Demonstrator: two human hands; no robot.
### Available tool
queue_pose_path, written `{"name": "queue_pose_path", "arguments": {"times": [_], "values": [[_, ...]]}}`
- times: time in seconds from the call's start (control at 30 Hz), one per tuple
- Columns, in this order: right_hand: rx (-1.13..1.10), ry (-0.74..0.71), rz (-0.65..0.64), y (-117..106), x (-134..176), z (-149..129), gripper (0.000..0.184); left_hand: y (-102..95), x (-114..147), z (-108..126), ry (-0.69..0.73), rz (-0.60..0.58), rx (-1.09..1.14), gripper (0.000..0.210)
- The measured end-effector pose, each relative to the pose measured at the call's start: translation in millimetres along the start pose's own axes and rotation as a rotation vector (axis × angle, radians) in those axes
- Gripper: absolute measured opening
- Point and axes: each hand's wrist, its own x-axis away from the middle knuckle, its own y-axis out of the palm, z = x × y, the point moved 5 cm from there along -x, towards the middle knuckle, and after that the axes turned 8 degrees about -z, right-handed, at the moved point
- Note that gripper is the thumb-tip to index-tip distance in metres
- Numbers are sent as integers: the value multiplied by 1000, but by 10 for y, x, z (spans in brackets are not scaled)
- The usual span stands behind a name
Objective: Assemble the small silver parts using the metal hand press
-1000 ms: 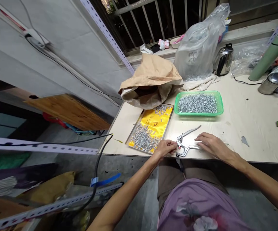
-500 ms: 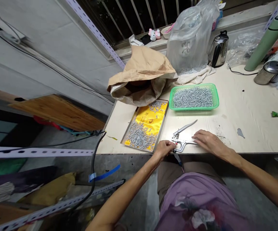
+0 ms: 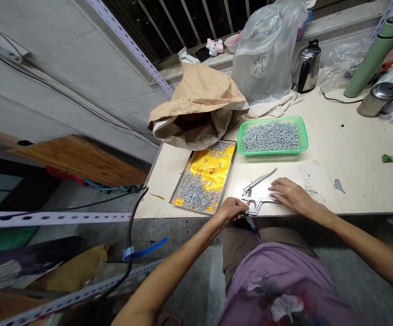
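At the table's front edge lies a silver metal hand tool (image 3: 258, 204) with a spring and two spread handles. The upper handle (image 3: 260, 179) stands apart from the lower one. My left hand (image 3: 231, 209) is closed in a pinch at the tool's head, beside a small red part; what sits between the fingertips is too small to make out. My right hand (image 3: 293, 195) lies with fingers stretched out at the end of the lower handle, not wrapped round it. Left of the tool, a shallow tray (image 3: 230, 174) with a yellow lining holds many small silver spiral metal pieces (image 3: 196, 192).
A green plastic basket (image 3: 273, 153) full of similar pieces stands behind the tool. Farther back are a brown paper bag (image 3: 213, 90), a clear plastic bag (image 3: 262, 59), a steel kettle (image 3: 308, 65), a green flask (image 3: 373, 61) and a steel mug (image 3: 378, 99). Green wrapped sweets (image 3: 391, 158) lie right.
The view has shifted slightly. My right hand's fingers are a little more spread by the lower handle; my left hand keeps its pinch at the tool's head.
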Motion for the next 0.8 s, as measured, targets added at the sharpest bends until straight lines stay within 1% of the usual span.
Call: {"name": "queue_pose_path", "arguments": {"times": [0.03,0.07,0.1,0.17,0.2,0.27,0.4,0.5,0.57,0.6,0.67,0.73,0.77,0.8], "values": [[35,2,-10,12,-34,34,29,0,-1,0,-5,-5,-1,18],[75,3,-31,31,-75,74,33,1,1,2,-8,-6,-3,19],[116,4,-67,59,-123,117,45,2,5,5,-13,-5,-4,19],[185,10,-174,129,-225,199,75,4,19,10,-23,3,-6,19],[210,11,-230,162,-274,230,87,6,27,11,-31,7,-8,18],[242,13,-314,198,-357,252,96,10,38,13,-40,15,-11,16],[269,44,-378,164,-417,163,94,13,28,12,-40,16,-17,19],[287,67,-377,112,-374,48,81,7,30,-4,-49,15,-47,25],[285,75,-365,89,-330,-23,71,-2,66,-17,-46,32,-130,29],[281,82,-364,85,-310,-51,68,-15,96,-10,-17,72,-206,31],[275,102,-365,88,-280,-96,63,-45,179,55,117,230,-407,32],[276,116,-364,97,-265,-131,59,-16,270,179,344,407,-611,23],[279,119,-358,101,-261,-144,57,33,297,244,466,459,-696,18],[282,121,-349,103,-258,-153,55,98,303,304,577,479,-770,17]]}}
